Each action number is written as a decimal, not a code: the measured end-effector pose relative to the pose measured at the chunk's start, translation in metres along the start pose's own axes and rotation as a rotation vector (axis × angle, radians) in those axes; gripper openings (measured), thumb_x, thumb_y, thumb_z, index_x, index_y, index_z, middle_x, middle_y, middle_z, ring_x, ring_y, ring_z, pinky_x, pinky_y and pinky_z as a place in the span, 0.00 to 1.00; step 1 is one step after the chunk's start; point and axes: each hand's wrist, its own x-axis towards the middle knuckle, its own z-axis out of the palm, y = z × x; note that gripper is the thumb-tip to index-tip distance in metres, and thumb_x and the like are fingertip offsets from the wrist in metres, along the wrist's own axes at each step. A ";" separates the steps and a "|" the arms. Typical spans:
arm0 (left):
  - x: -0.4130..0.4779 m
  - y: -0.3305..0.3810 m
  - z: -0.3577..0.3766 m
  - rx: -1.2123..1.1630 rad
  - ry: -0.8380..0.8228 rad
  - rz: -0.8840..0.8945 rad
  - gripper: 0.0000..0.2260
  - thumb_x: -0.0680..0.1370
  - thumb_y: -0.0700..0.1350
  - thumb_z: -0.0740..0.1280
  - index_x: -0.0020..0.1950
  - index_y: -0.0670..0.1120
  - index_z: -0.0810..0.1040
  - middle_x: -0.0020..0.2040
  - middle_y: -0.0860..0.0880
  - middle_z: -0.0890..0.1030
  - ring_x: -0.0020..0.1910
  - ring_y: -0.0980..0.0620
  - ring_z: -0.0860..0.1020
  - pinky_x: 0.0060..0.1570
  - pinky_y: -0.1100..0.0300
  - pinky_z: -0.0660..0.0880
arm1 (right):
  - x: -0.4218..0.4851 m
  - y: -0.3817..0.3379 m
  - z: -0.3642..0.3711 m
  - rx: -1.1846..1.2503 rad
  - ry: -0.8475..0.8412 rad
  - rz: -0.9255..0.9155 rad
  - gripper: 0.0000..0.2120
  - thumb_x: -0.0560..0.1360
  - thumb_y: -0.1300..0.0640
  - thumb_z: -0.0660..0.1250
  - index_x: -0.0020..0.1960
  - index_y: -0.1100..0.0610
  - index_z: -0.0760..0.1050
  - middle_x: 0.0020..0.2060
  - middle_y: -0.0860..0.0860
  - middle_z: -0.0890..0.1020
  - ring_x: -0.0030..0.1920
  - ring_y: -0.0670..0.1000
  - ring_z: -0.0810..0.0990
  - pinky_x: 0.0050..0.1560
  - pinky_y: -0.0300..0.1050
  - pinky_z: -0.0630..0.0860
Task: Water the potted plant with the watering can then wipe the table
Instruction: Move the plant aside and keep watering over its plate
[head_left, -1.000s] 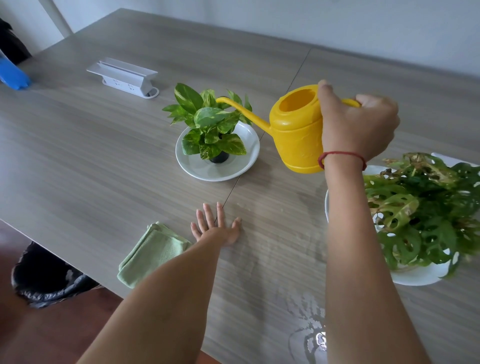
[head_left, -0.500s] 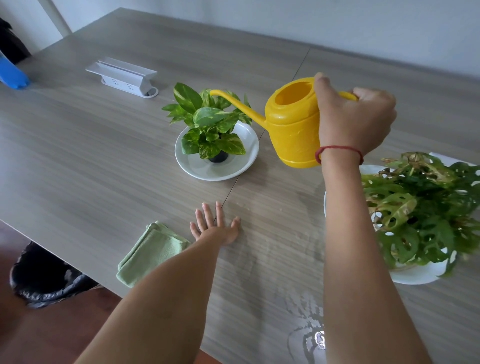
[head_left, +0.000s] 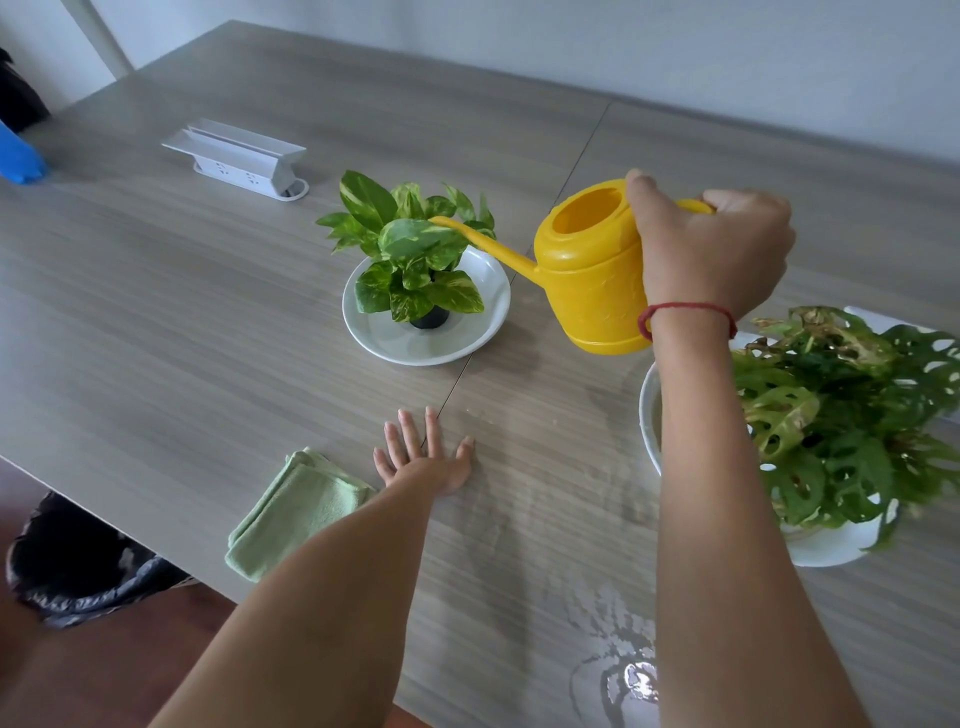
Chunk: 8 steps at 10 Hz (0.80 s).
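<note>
My right hand (head_left: 711, 254) grips the handle of a yellow watering can (head_left: 592, 280) held above the table. Its long spout reaches left over the leaves of a small potted plant (head_left: 415, 249), which stands in a black pot on a white plate (head_left: 483, 322). My left hand (head_left: 423, 457) lies flat on the grey wooden table (head_left: 156, 312), fingers spread. Just left of that hand lies a folded green cloth (head_left: 291, 514). I cannot make out any water leaving the spout.
A larger plant with holed leaves (head_left: 841, 415) sits in a white dish at the right, under my right forearm. A white power strip (head_left: 239, 161) lies at the back left, a blue object (head_left: 21, 161) at the far left edge. Wet patches (head_left: 623, 670) shine near the front edge.
The watering can has moved left and tipped forward, so its spout tip now sits over the small plant's leaves. My left hand has stayed flat on the table.
</note>
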 end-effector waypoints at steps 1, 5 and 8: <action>0.000 0.000 -0.001 0.004 -0.004 0.002 0.34 0.78 0.68 0.42 0.75 0.57 0.29 0.74 0.48 0.25 0.74 0.45 0.28 0.73 0.43 0.34 | 0.003 -0.001 -0.002 -0.021 0.020 0.012 0.30 0.62 0.39 0.70 0.24 0.58 0.57 0.23 0.48 0.60 0.29 0.55 0.66 0.31 0.44 0.60; 0.000 0.000 -0.001 -0.005 -0.008 0.002 0.34 0.78 0.68 0.43 0.75 0.56 0.29 0.74 0.48 0.25 0.74 0.45 0.28 0.73 0.43 0.34 | -0.004 -0.015 0.012 0.064 0.030 -0.015 0.31 0.62 0.38 0.70 0.23 0.60 0.57 0.28 0.55 0.67 0.33 0.58 0.67 0.34 0.45 0.61; 0.002 -0.001 0.000 -0.008 -0.007 0.002 0.34 0.78 0.68 0.42 0.75 0.57 0.29 0.74 0.48 0.25 0.74 0.45 0.27 0.73 0.42 0.34 | -0.007 -0.017 0.015 0.057 -0.003 -0.037 0.30 0.62 0.38 0.70 0.23 0.59 0.58 0.28 0.54 0.67 0.32 0.58 0.67 0.33 0.44 0.63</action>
